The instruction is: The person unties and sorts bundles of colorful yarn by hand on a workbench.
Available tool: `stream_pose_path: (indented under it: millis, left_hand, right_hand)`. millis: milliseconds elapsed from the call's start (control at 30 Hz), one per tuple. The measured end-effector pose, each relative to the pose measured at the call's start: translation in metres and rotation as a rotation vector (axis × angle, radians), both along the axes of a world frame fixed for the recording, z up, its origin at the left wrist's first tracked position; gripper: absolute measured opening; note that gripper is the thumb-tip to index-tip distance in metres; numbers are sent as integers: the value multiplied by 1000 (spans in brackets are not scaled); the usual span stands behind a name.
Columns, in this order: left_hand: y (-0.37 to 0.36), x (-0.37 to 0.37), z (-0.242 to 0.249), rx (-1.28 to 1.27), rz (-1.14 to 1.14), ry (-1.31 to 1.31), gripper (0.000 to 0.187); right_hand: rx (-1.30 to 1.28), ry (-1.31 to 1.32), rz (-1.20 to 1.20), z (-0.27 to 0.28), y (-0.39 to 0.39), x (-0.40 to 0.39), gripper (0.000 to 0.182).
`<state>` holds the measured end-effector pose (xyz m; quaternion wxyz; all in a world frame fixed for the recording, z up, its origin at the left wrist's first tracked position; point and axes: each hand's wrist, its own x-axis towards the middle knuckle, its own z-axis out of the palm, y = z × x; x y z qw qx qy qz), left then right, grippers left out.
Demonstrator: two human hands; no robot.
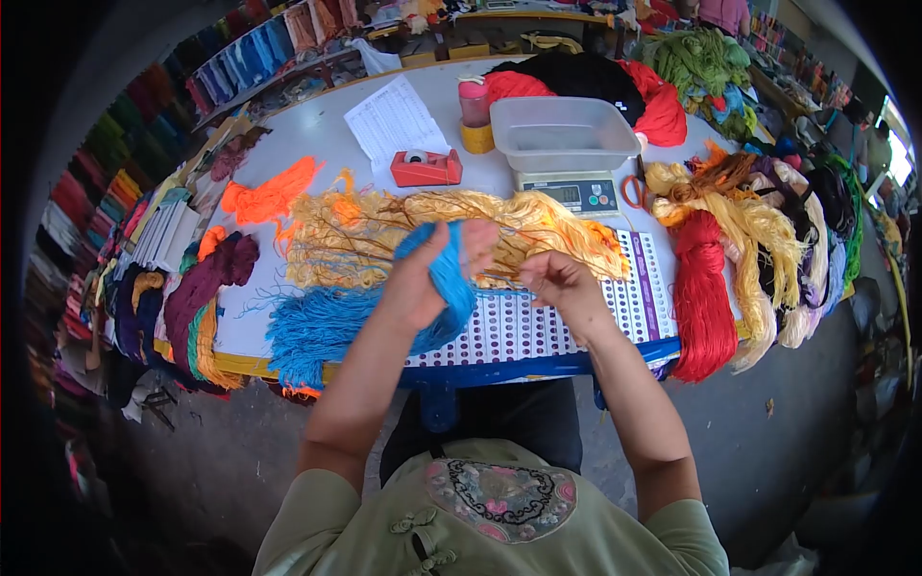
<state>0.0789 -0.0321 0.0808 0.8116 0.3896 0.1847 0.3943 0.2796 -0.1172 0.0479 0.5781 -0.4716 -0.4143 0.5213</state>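
My left hand (415, 288) holds a bundle of bright blue embroidery thread (448, 274), which loops over the palm between thumb and fingers. From there the bundle curves down to the cut ends of a blue hank (322, 331) spread along the table's front edge. To its right my right hand (567, 291) is closed in a pinch; whatever lies between the fingertips is too fine to make out. Below both hands is a white card with rows of dark holes (514, 328). Pale yellow thread with brown strands (375, 226) lies just beyond them.
A digital scale (567, 195) carries a clear plastic tub (562, 130). Nearby are a red tape dispenser (426, 169), a printed sheet (394, 120) and red-handled scissors (634, 190). Orange thread (272, 192) lies left; a red hank (705, 298) hangs over the right front edge.
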Motion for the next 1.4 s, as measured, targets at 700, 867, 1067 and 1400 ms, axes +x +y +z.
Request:
stream_pose_path:
  millis: [700,867,1067,1400]
  left_hand:
    - [-28,56,-21,-19,-19,23,41]
    - [-23,62,-34,-57,-29,-8,41]
    - [-29,70,-37,-65,53,58,41]
    - [73,-85,-49,-321,383,-295,29]
  right_hand:
    - [105,-20,-41,4,-2,-1,7]
    - [77,5,-94,-2,0,1,8]
    - [106,-69,-101,-14,2,6,6]
    - [366,416,-761,-24,-90,286,11]
